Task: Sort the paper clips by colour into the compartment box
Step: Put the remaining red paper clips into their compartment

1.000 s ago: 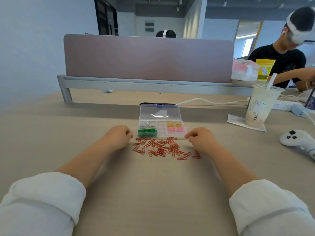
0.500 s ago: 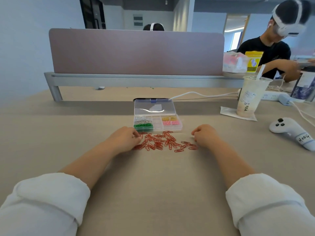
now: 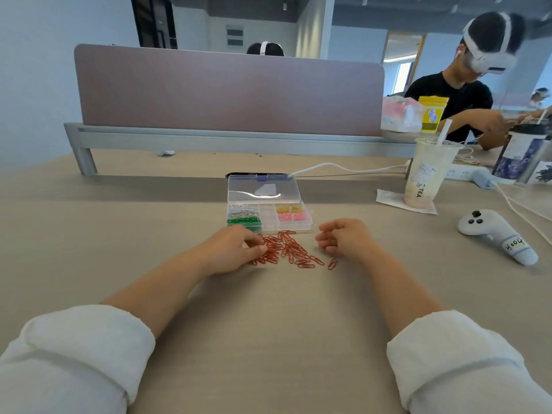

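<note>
Left hand [image 3: 233, 251] lies on the pale wood-grain table [image 3: 268, 324] with its fingers curled inward, their tips resting on the left edge of a loose pile of red wire paper clips [image 3: 288, 249]; whether any clip is pinched between thumb and fingers cannot be told. Right hand [image 3: 343, 237] sits just to the right of the pile, clear of it, its fingers loosely curled and holding nothing. One stray red clip [image 3: 332, 263] lies apart from the heap, near the right wrist. Just behind the pile stands a clear plastic compartment box [image 3: 309, 223] with its hinged transparent lid [image 3: 263, 189] tilted open toward the far side. In its left column, silver clips [image 3: 242, 209] fill the far cell and green clips [image 3: 243, 222] the near one; in its right column, yellow clips [image 3: 288, 208] lie in the far cell and pink clips [image 3: 291, 217] in the near one. Both forearms are bare up to rolled white sleeves [image 3: 83, 354]. To the right, a plastic milk-tea cup with a white straw [image 3: 430, 171] stands on a white napkin [image 3: 388, 197], and a white handheld controller [image 3: 495, 234] lies nearer the table's edge. A white cable [image 3: 343, 167] runs along behind the box. Beyond it rises a mauve desk divider panel [image 3: 227, 91], and a person in a black shirt wearing a white headset [image 3: 448, 94] sits at the far right.
</note>
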A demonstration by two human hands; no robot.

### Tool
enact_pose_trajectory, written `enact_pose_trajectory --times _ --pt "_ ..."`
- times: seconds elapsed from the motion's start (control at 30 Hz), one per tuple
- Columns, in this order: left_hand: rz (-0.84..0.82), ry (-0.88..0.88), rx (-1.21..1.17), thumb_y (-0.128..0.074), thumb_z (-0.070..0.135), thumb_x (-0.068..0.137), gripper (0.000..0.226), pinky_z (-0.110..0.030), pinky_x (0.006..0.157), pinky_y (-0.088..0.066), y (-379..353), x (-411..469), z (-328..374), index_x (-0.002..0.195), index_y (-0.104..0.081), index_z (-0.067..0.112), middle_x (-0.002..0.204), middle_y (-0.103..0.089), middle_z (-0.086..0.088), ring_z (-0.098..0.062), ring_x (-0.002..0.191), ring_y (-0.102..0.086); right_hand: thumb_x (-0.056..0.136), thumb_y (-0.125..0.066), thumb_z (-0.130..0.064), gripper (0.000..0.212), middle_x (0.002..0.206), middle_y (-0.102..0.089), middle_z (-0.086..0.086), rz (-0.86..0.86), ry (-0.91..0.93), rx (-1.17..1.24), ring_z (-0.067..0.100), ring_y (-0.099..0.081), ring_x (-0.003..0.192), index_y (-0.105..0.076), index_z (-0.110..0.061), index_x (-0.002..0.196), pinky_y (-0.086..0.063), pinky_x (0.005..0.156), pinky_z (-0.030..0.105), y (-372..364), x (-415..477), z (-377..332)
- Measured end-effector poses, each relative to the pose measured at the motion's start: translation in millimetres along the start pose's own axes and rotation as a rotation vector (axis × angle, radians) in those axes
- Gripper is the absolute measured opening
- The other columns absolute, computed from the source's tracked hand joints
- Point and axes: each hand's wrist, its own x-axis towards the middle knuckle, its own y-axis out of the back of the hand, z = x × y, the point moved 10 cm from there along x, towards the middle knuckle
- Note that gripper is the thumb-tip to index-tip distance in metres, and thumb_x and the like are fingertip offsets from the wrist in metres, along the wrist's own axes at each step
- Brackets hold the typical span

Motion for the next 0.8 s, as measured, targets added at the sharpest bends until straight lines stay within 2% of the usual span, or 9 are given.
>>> enact_pose_trajectory --times 0.1,0.17,0.33,0.43,0.53,0.6,0.67,0.73,0.8 --pt "-0.003 0.013 -0.050 -0.057 0.040 0.087 0.043 -0.019 0.079 -0.034 2 1 -2 0.125 -0.054 0.019 0.117 -0.056 0.003 -0.008 0.089 -0.047 0.091 -0.028 0.010 0.031 0.081 -0.062 0.008 -0.002 0.047 0.221 0.016 -0.061 0.070 -0.054 -0.003 0.102 -0.052 0.055 0.018 9 -3 -2" --pt "-0.060 0.076 -0.019 -0.067 0.046 0.077 0.057 -0.022 0.082 -0.037 1 -2 -13 0.125 -0.051 0.021 0.112 -0.052 0.005 -0.010 0.092 -0.048 0.092 -0.030 0.007 0.029 0.083 -0.063 0.008 -0.012 0.018 0.212 0.017 -0.061 0.069 -0.055 -0.003 0.103 -0.052 0.056 0.022 9 -6 1" --pt "-0.138 0.118 0.030 -0.076 0.044 0.069 0.055 -0.022 0.076 -0.040 -2 -5 -23 0.114 -0.055 0.022 0.095 -0.054 0.008 -0.010 0.088 -0.052 0.088 -0.045 -0.004 0.024 0.095 -0.067 0.019 0.161 0.000 -0.537 0.031 -0.061 0.086 -0.067 0.002 0.095 -0.051 0.079 0.034 28 -5 4" --pt "-0.086 0.054 -0.061 -0.075 0.035 0.073 0.041 -0.020 0.070 -0.039 -6 1 -13 0.109 -0.061 0.021 0.085 -0.055 0.010 -0.004 0.073 -0.049 0.090 -0.032 0.005 0.029 0.076 -0.059 0.016 -0.020 -0.049 -0.217 0.023 -0.057 0.064 -0.059 -0.003 0.080 -0.053 0.057 0.025 6 -8 9" --pt "-0.012 -0.033 -0.112 -0.074 0.032 0.075 0.028 -0.013 0.066 -0.039 -7 4 2 0.100 -0.063 0.024 0.081 -0.055 0.012 -0.002 0.070 -0.049 0.092 -0.026 0.010 0.030 0.070 -0.053 0.011 -0.065 -0.018 0.194 0.016 -0.049 0.055 -0.053 -0.003 0.092 -0.046 0.040 0.016 1 -13 1" --pt "0.014 -0.061 -0.207 -0.075 0.030 0.074 0.023 -0.011 0.066 -0.040 -5 4 7 0.093 -0.060 0.030 0.080 -0.056 0.013 -0.003 0.070 -0.051 0.091 -0.031 0.005 0.027 0.070 -0.055 0.008 0.052 -0.002 0.132 0.015 -0.048 0.055 -0.054 -0.008 0.084 -0.044 0.043 0.018 19 -7 4" --pt "0.032 -0.068 -0.242 -0.078 0.032 0.071 0.027 -0.014 0.067 -0.042 -1 2 6 0.089 -0.058 0.034 0.080 -0.055 0.012 -0.006 0.071 -0.052 0.090 -0.040 -0.002 0.026 0.073 -0.056 0.009 0.127 0.007 -0.219 0.019 -0.050 0.059 -0.051 -0.014 0.069 -0.042 0.051 0.024 31 -4 6" --pt "0.021 -0.054 -0.139 -0.079 0.040 0.067 0.035 -0.018 0.067 -0.041 -1 2 4 0.093 -0.057 0.031 0.081 -0.052 0.011 -0.004 0.071 -0.050 0.092 -0.042 -0.006 0.026 0.074 -0.053 0.010 0.067 -0.017 -0.414 0.022 -0.050 0.062 -0.045 -0.014 0.067 -0.042 0.050 0.025 24 -6 8" --pt "-0.005 -0.037 -0.056 -0.078 0.047 0.064 0.045 -0.019 0.069 -0.040 -7 2 5 0.096 -0.056 0.027 0.083 -0.052 0.011 -0.004 0.074 -0.049 0.096 -0.037 -0.007 0.019 0.068 -0.051 0.010 -0.070 -0.058 -0.267 0.019 -0.051 0.055 -0.045 -0.010 0.079 -0.045 0.041 0.021 1 -11 11"
